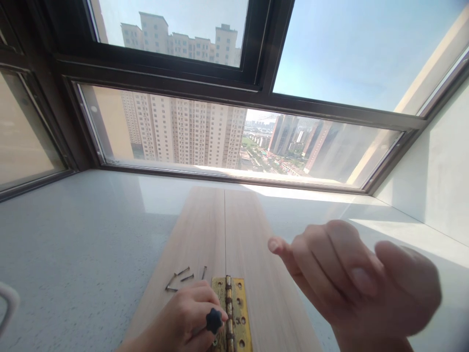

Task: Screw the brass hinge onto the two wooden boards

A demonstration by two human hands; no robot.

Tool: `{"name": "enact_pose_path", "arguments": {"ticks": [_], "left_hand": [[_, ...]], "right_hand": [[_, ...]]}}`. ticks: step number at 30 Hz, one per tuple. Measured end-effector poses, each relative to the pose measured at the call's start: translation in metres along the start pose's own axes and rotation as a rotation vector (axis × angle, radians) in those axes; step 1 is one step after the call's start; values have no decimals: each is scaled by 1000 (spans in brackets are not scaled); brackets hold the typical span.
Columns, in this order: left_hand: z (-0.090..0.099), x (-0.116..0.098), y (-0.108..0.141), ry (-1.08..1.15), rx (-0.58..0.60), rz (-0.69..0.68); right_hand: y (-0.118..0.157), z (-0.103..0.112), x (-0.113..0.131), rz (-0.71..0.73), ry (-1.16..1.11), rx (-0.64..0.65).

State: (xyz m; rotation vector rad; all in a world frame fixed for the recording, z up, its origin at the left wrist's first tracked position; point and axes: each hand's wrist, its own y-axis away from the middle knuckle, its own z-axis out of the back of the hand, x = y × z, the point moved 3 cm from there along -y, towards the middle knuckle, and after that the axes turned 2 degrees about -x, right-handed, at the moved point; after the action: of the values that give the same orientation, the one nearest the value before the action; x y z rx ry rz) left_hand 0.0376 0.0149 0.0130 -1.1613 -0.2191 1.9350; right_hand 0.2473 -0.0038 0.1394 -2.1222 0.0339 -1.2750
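A worn brass hinge (pixel 241 313) lies open across the seam between two pale wooden boards (pixel 249 234). My left hand (pixel 196 313) rests at the hinge's left leaf, its fingers closed round a black star-shaped knob (pixel 214 320). What lies under the knob is hidden by the fingers. Several screws (pixel 187 277) are scattered on the left board, just beyond this hand. My right hand (pixel 351 274) is raised above the right side, near the camera and slightly blurred. Its fingers are curled in, the little finger sticks out, and no object shows in it.
The boards lie on a pale speckled sill (pixel 102 234) that runs to a dark-framed window (pixel 234 176). A white curved object (pixel 9 303) enters at the left edge. A white wall (pixel 432 181) stands at the right.
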Motion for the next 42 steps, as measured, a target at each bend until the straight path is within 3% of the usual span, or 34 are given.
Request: {"name": "enact_pose_path", "arguments": {"ticks": [4,12,15,17,19,22,27,35,42], "left_hand": [[0,-1,-2,5,12,-8],[-2,1,0,27,4,-16],[-2,2,0,23,0,-13],[-2,2,-1,16,-12,-8],[-1,2,-2,21,-24,1],[-2,0,-4,62,7,-1],[-4,-1,-7,70,-29,-49],[0,-4,-6,31,2,67],[-1,2,-5,31,-45,4]], "right_hand": [[-38,-6,-3,0,-51,8],[-40,-1,-13,-5,91,-37],[-38,-7,-17,-7,358,-50],[-34,-16,-24,-30,726,5],[-29,-30,-31,-48,1044,171],[-24,-47,-43,-262,1196,453],[-24,-51,-52,-474,1312,644],[-22,-45,-61,-412,1407,566],[-23,-44,-63,-337,1454,476]]}}
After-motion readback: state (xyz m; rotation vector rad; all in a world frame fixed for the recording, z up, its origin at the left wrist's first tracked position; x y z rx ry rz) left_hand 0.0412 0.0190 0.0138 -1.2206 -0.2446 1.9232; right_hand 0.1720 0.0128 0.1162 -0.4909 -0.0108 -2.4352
